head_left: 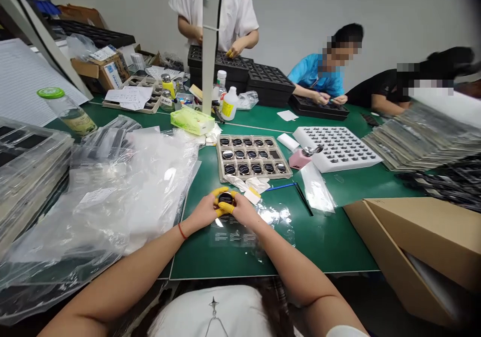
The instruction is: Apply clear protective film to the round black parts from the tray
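Observation:
In yellow finger cots, my left hand (205,211) and my right hand (243,210) close together around a round black disc with a silvery rim (225,198). Fine pale lettering shows on its dark face. Under my hands lies a clear sheet with white printed text (221,238). Just beyond stands a compartment tray (221,165) with similar round pieces, one compartment at its right side holding none. Crumpled white tissue (259,184) and a small yellow-and-white piece (252,195) lie between the tray and my right hand.
Plastic bags (143,172) cover the left side. Rightward are a pink pump bottle (300,157), black tweezers (303,199), a blue stick (280,187), a white foam tray (330,164) of small parts and a cardboard box (424,232). Several people work across the green table (323,247).

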A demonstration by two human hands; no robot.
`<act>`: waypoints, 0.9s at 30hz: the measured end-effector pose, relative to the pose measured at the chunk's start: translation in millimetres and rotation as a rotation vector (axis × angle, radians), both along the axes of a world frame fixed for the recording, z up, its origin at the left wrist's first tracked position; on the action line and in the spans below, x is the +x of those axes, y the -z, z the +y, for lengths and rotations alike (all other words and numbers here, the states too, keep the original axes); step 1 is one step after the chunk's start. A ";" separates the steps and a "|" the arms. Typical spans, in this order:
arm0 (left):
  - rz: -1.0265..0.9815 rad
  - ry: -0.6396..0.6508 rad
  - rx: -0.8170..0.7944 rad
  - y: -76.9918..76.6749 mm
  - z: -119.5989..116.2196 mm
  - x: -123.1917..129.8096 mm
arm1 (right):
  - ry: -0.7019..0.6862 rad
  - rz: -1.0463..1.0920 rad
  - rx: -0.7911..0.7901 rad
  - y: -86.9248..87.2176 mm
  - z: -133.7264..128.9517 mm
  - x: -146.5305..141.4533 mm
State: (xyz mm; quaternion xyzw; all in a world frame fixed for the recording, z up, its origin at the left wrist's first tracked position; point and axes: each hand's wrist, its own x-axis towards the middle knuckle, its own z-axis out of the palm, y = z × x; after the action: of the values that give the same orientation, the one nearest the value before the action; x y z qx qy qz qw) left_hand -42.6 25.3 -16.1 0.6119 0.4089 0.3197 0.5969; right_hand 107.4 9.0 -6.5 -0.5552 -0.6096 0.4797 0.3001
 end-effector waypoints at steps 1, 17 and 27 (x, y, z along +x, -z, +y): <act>-0.029 0.019 -0.055 -0.3 0.8 -1.0 | -0.027 -0.014 0.033 -4.1 1.8 6.8; -0.353 -0.136 -0.462 -16.5 13.8 -17.6 | 0.587 -0.805 0.057 -34.0 167.5 182.5; -0.400 -0.185 -0.521 -13.1 13.9 -12.4 | 0.495 -1.037 -0.154 -32.3 166.4 195.2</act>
State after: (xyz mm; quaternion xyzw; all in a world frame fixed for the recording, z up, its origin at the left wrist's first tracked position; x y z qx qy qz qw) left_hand -55.1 39.2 -3.0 0.3243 0.4052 0.3710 0.7701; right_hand 302.7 175.4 25.8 -0.8640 -0.4922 0.1036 0.0244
